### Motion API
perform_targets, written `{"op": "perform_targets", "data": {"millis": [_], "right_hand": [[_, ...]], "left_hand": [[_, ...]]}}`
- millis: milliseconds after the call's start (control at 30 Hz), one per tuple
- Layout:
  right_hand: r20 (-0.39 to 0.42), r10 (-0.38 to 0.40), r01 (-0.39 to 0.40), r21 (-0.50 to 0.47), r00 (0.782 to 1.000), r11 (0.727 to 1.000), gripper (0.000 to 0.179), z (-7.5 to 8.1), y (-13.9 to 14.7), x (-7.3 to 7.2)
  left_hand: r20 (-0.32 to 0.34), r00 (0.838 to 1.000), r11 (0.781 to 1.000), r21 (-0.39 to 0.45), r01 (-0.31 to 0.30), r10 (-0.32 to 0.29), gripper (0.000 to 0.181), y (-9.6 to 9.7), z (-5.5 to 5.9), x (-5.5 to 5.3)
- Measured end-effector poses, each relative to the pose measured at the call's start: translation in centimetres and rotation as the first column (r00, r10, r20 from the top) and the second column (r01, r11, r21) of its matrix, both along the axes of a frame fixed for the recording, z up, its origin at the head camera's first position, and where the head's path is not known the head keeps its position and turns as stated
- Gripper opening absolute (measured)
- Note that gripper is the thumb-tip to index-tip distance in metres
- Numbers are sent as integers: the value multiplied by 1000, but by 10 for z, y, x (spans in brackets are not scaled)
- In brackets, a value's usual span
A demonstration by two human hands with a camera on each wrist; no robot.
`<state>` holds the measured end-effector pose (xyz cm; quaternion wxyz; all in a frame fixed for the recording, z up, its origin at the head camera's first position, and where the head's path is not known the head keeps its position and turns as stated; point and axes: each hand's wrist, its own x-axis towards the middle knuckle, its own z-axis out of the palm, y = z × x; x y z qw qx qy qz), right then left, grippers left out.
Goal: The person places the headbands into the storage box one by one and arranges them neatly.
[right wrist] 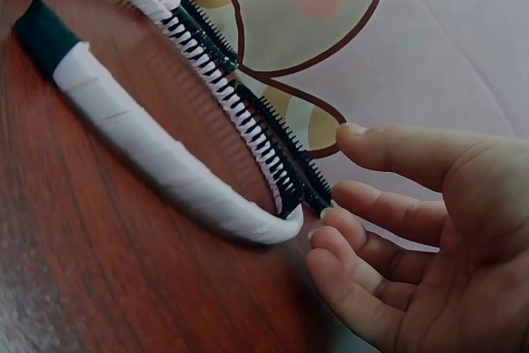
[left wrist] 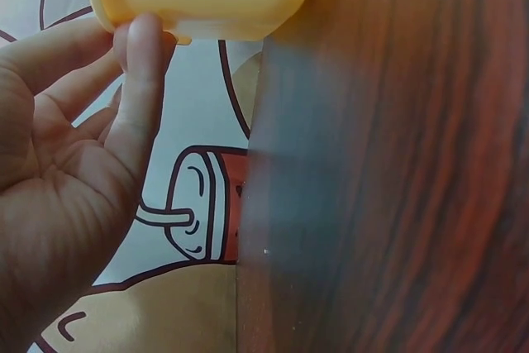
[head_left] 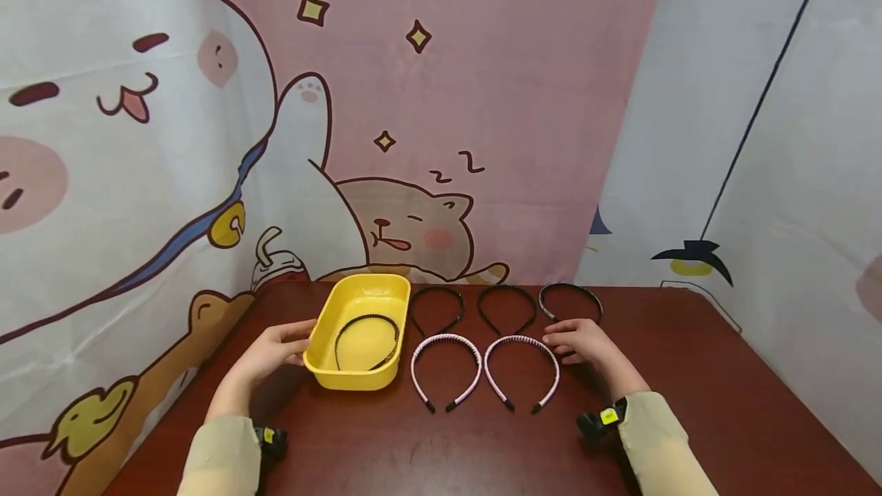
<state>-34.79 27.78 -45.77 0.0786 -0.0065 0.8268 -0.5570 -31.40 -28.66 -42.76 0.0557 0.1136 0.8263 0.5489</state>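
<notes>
On the left of the table stands a yellow plastic basin (head_left: 354,380) with a thin black toothed headband (head_left: 372,318) lying inside it. My left hand (head_left: 279,347) is at the basin's left side, its fairly straight fingers right at the outer wall; the left wrist view shows the thumb (left wrist: 145,51) by the basin's lower corner. To the right, my right hand (head_left: 582,343) hovers with loosely bent fingers, holding nothing. Its fingertips are beside a pale pink wrapped headband (head_left: 521,339) with black tips, and just in front of a dark headband (head_left: 570,286).
Another pale pink headband (head_left: 445,337) lies between the basin and the right pink one. Behind them rest two more black headbands, one left (head_left: 437,289) and one middle (head_left: 507,288). The dark red-brown table (head_left: 441,458) ends at a cartoon-printed cloth (head_left: 524,98).
</notes>
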Motion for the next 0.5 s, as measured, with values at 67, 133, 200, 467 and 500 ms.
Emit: {"op": "perform_targets", "data": {"millis": [67, 133, 200, 467, 500], "right_hand": [[20, 9, -9, 3, 1000, 1000, 40, -1, 0, 2], [27, 13, -13, 14, 1000, 1000, 39, -3, 0, 2], [21, 17, -18, 34, 1000, 999, 38, -2, 0, 2], [1, 28, -28, 102, 1000, 994, 36, -5, -1, 1], [2, 33, -33, 109, 999, 993, 36, -5, -1, 1]], "left_hand": [[2, 1000, 1000, 3, 5, -5, 52, 0, -1, 1], [2, 1000, 1000, 6, 4, -4, 52, 0, -1, 2], [1, 1000, 1000, 8, -1, 1, 52, -1, -1, 2], [-7, 1000, 1000, 9, 5, -5, 51, -1, -2, 0], [-6, 1000, 1000, 12, 8, -8, 50, -1, -3, 0]]}}
